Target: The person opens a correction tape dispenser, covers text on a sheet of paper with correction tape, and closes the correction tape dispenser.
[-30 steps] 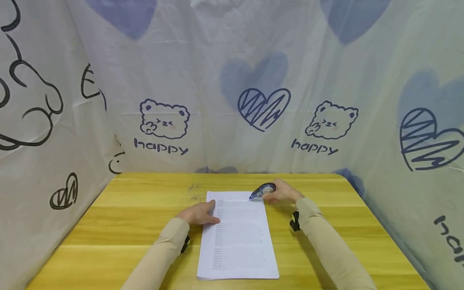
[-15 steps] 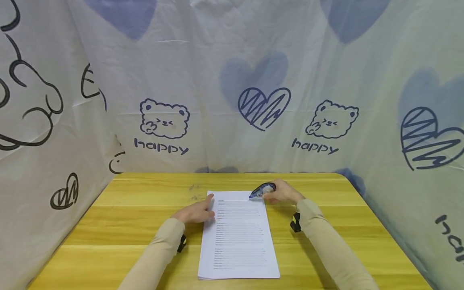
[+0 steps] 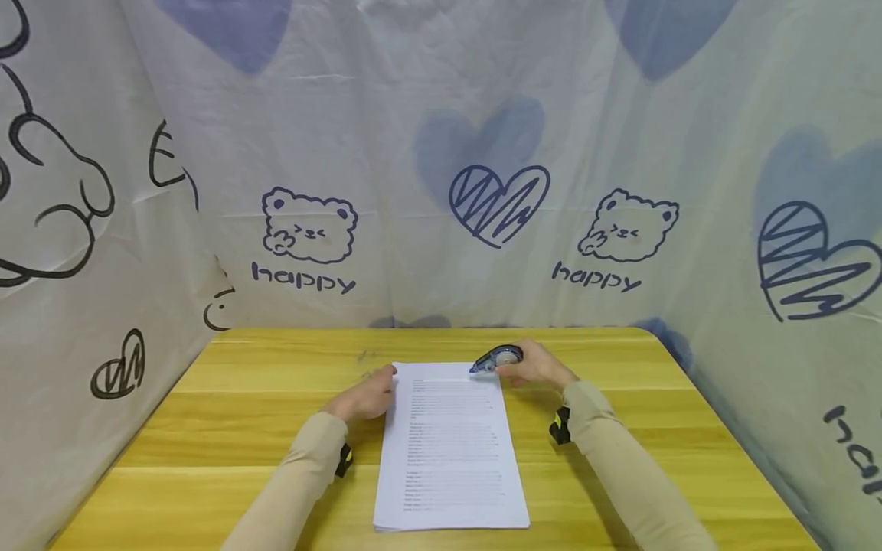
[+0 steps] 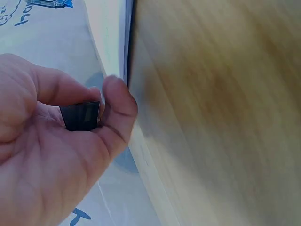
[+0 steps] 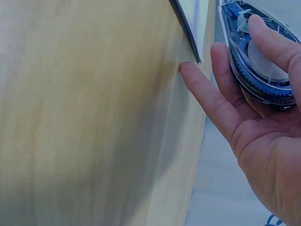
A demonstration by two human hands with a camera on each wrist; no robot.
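Note:
A stack of printed white paper [image 3: 451, 474] lies lengthwise on the table. My left hand [image 3: 364, 396] is at its upper left edge. In the left wrist view, that hand's thumb and curled fingers surround a small dark piece [image 4: 81, 116]; its kind is unclear. My right hand [image 3: 536, 367] holds a correction tape dispenser [image 3: 498, 358] at the upper right corner of the paper. In the right wrist view, the thumb presses the clear blue case [image 5: 256, 52] from above while fingers support it below. Its tip is over the top lines; contact with the paper cannot be told.
The yellow wooden table [image 3: 262, 428] extends on both sides of the paper. Cloth [image 3: 393, 153] printed with hearts and bears hangs close behind the table and along both sides. Faint marks [image 3: 367, 356] show on the wood behind my left hand.
My left hand has drawn back leftward from the page to its edge, its fingers closer together. The dispenser's tip has shifted very slightly up the page; the paper stays in place.

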